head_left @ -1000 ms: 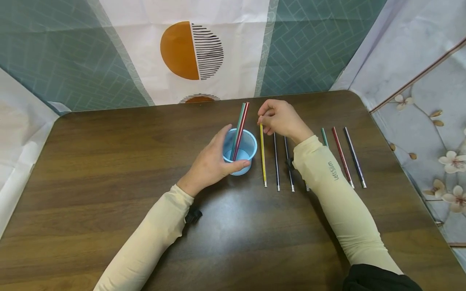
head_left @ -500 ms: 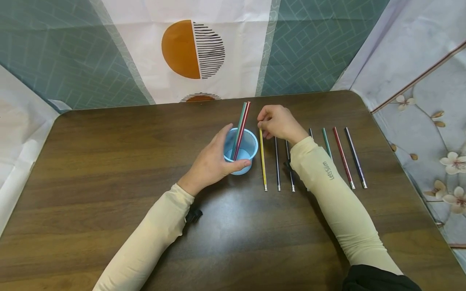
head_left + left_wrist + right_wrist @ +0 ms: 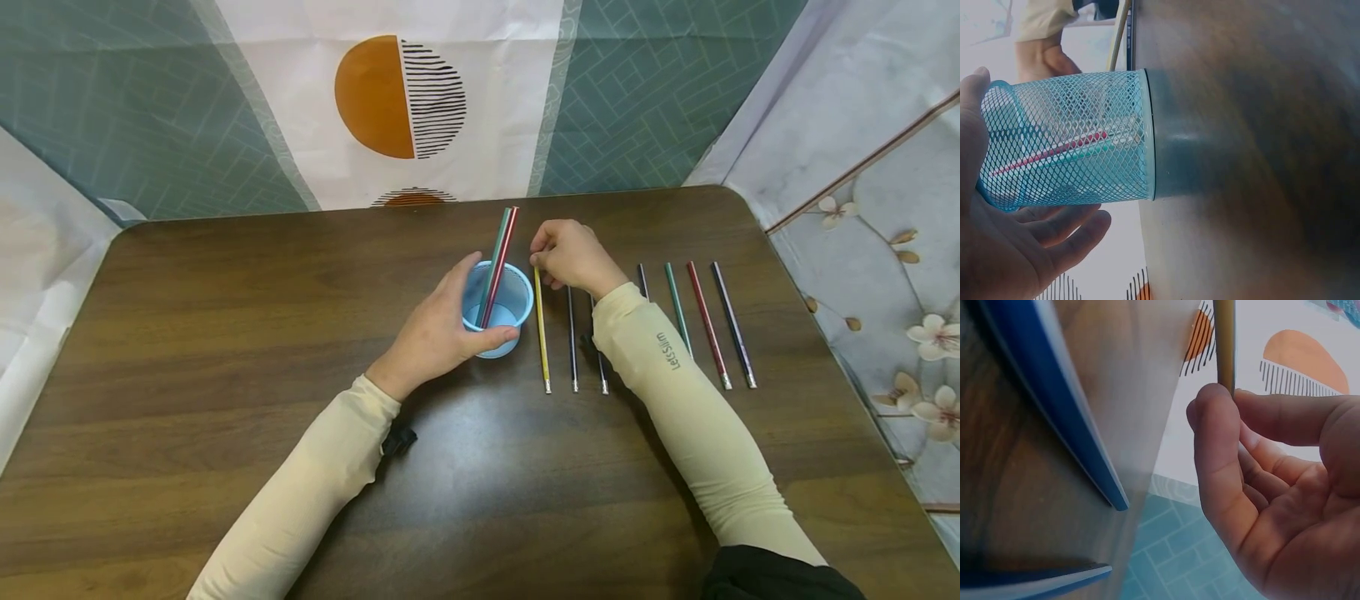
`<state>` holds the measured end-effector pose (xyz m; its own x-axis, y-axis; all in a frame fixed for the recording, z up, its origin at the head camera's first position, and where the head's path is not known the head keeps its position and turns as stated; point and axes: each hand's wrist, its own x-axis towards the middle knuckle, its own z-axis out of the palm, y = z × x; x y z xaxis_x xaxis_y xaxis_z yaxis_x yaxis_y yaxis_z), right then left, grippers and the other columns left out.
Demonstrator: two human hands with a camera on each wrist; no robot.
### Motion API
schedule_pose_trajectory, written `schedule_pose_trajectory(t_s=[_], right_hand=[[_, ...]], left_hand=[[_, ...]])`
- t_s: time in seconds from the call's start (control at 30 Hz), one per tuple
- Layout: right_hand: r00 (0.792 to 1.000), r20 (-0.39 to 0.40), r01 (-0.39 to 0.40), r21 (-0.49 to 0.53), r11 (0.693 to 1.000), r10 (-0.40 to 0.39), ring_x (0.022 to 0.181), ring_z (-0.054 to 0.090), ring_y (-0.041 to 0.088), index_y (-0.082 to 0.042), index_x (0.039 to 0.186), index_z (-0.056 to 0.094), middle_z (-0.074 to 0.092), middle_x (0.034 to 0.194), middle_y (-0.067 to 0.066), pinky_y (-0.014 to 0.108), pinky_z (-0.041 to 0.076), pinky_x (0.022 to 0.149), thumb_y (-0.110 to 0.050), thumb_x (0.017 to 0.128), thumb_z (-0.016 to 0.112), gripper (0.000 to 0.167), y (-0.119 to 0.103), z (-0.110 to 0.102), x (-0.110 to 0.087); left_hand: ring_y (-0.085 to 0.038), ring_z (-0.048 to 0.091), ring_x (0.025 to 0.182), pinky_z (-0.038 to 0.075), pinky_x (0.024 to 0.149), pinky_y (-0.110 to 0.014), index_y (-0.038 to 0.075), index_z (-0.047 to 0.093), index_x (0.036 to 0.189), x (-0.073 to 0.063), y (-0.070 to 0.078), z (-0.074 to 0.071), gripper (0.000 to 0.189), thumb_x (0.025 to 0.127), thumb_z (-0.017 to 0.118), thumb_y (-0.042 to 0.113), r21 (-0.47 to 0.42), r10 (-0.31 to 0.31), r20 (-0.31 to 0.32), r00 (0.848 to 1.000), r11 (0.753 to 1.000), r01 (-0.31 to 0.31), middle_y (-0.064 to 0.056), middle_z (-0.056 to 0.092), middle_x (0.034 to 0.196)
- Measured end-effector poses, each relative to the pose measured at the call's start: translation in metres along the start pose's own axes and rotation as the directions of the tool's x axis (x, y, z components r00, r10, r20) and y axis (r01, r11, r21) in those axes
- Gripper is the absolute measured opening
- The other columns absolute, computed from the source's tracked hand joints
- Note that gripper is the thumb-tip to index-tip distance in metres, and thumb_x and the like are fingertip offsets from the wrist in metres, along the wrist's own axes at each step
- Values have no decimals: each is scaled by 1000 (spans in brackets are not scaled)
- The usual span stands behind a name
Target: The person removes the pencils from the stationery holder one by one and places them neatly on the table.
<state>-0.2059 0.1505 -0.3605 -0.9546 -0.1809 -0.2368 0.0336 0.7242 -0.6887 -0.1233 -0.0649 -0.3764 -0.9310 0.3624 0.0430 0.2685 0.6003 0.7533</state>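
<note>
My left hand (image 3: pixel 431 337) holds the light-blue mesh pencil cup (image 3: pixel 513 292), thumb on the near side and fingers around the other. Inside lean a green pencil (image 3: pixel 498 246) and a red pencil (image 3: pixel 509 233), their tops above the rim. Just right of the cup, my right hand (image 3: pixel 573 254) pinches the far end of a yellow pencil (image 3: pixel 542 333) between thumb and forefinger. In the right wrist view, the pinched end of the yellow pencil (image 3: pixel 1225 344) is raised off the table; its silver eraser end points toward me. The cup (image 3: pixel 1072 137) stands upright on its base.
Under and beside my right arm lie dark pencils (image 3: pixel 573 342). Farther right, a green pencil (image 3: pixel 677 304), a red pencil (image 3: pixel 708 325) and a dark blue pencil (image 3: pixel 733 325) lie in a row on the brown wooden table (image 3: pixel 225 350). A patterned cloth (image 3: pixel 502 100) hangs behind.
My right hand has come slightly toward me and lower with the end of the yellow pencil, then almost stopped. My left hand and the cup have stayed in place.
</note>
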Motion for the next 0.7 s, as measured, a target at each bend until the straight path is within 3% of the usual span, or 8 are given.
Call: schedule_pose_trajectory(t_s=[0.4, 0.7], right_hand=[[998, 4, -56, -41, 998, 56, 68, 62, 24, -5, 101, 63, 63, 93, 13, 30, 55, 59, -9, 93, 60, 9, 2, -1, 2], [999, 3, -47, -66, 997, 47, 69, 63, 23, -5, 99, 63, 63, 94, 12, 32, 55, 59, -10, 92, 60, 9, 4, -5, 4]], left_hand=[[-20, 51, 110, 47, 90, -40, 24, 19, 151, 0, 0, -1, 110, 66, 67, 74, -14, -12, 15, 1000, 1000, 12, -2, 40, 141], [-20, 52, 109, 47, 90, -40, 24, 20, 150, 1, -1, -1, 109, 66, 66, 75, -12, -4, 4, 1000, 1000, 4, -1, 42, 139]])
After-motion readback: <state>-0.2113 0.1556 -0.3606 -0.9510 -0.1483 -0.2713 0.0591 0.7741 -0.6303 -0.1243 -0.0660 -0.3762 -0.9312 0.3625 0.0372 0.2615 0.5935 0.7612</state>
